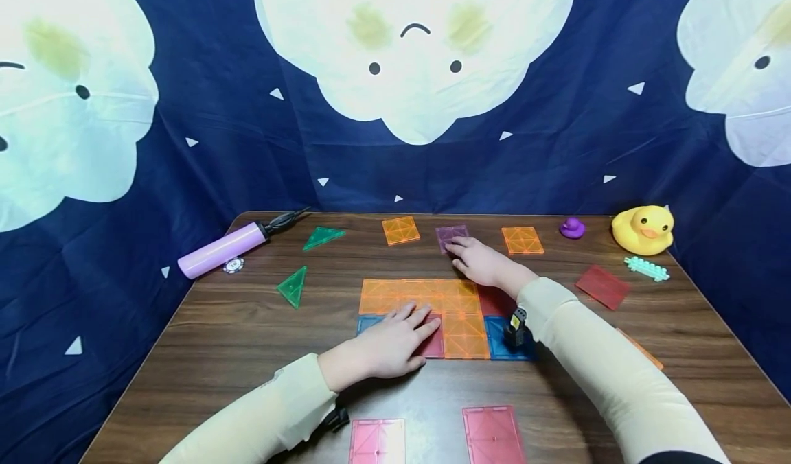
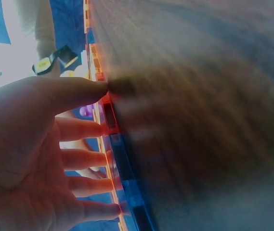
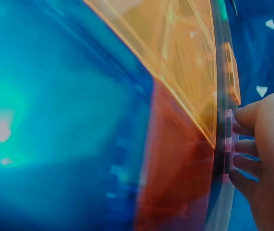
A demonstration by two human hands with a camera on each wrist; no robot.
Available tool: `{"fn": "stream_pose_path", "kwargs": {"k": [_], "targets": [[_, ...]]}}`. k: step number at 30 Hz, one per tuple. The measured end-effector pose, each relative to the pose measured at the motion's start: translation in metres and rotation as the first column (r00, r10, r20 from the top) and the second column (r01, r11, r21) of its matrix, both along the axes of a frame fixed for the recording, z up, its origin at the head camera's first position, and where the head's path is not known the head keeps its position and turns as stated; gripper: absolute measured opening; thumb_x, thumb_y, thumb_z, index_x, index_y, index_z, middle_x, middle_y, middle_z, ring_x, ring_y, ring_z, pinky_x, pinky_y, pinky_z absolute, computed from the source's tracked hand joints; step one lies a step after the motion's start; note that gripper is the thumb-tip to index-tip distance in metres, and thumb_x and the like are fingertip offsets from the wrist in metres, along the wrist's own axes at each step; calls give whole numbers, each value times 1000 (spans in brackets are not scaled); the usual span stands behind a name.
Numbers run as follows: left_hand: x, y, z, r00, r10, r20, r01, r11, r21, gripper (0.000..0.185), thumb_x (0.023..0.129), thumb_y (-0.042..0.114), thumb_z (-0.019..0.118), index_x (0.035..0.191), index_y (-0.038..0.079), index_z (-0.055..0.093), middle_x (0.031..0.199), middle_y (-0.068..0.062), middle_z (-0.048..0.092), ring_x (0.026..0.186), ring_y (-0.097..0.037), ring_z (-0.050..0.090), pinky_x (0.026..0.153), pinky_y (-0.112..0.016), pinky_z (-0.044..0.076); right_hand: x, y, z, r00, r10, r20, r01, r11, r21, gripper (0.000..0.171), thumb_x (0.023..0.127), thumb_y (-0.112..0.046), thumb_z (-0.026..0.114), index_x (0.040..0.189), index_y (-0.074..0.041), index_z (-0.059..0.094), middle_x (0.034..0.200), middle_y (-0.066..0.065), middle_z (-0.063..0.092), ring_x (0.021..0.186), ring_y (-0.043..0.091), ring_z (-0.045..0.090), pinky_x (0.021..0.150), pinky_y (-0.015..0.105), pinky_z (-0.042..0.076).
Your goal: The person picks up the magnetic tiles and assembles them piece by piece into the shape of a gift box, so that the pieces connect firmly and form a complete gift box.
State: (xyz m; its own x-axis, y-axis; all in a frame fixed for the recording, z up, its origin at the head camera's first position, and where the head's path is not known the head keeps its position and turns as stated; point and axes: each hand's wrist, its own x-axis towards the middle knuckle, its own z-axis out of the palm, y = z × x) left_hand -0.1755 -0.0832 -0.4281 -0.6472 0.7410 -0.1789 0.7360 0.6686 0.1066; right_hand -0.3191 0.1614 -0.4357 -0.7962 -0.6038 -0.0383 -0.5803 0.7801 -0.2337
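Observation:
My left hand [image 1: 389, 342] rests with fingers spread on the assembled translucent magnetic tiles, over a red tile [image 1: 434, 340] and a blue tile [image 1: 367, 322]. In the left wrist view, its fingertips [image 2: 109, 185] lie along the row's edge. At the back, my right hand [image 1: 482, 261] reaches a purple magnetic tile [image 1: 452, 232] lying on the table and touches it with its fingertips. The right wrist view shows the thumb and fingers along the purple tile [image 3: 228, 144]. Orange tiles [image 1: 420, 296], a dark red tile [image 1: 496, 302] and another blue tile [image 1: 496, 337] complete the assembled patch.
Loose orange tiles [image 1: 400, 230] lie at the back, green triangles [image 1: 292, 287] at left. Two pink-red rectangles [image 1: 494, 436] lie in front. A lilac pump [image 1: 224, 250], a yellow duck [image 1: 643, 230], a small purple duck [image 1: 572, 228] and a red tile [image 1: 602, 286] sit around.

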Motion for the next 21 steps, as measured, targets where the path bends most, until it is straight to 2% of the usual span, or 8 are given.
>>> {"fn": "stream_pose_path", "kwargs": {"k": [5, 11, 21], "targets": [[1, -1, -1, 1000, 1, 3, -1, 1000, 1, 66, 102, 38, 60, 158, 12, 39, 163, -16, 31, 148, -41, 28, 117, -53, 31, 19, 0, -1, 997, 46, -66, -48, 999, -25, 42, 106, -14, 52, 145, 3, 53, 145, 26, 48, 133, 45, 45, 112, 54, 37], [-1, 0, -3, 1000, 1, -5, -1, 1000, -9, 66, 102, 39, 60, 159, 13, 38, 164, -15, 31, 149, -40, 27, 117, -53, 30, 38, 4, -1, 997, 57, -59, -60, 996, -66, 42, 106, -12, 53, 145, 2, 55, 145, 26, 49, 134, 46, 44, 113, 56, 35], [-2, 1, -4, 1000, 7, -3, -7, 1000, -20, 67, 102, 40, 59, 160, 14, 37, 164, -14, 29, 149, -40, 27, 117, -53, 30, 52, 8, -6, 991, 90, -100, -99, 991, -90, 40, 104, -10, 56, 143, 1, 58, 142, 24, 51, 130, 43, 47, 110, 55, 39]]}}
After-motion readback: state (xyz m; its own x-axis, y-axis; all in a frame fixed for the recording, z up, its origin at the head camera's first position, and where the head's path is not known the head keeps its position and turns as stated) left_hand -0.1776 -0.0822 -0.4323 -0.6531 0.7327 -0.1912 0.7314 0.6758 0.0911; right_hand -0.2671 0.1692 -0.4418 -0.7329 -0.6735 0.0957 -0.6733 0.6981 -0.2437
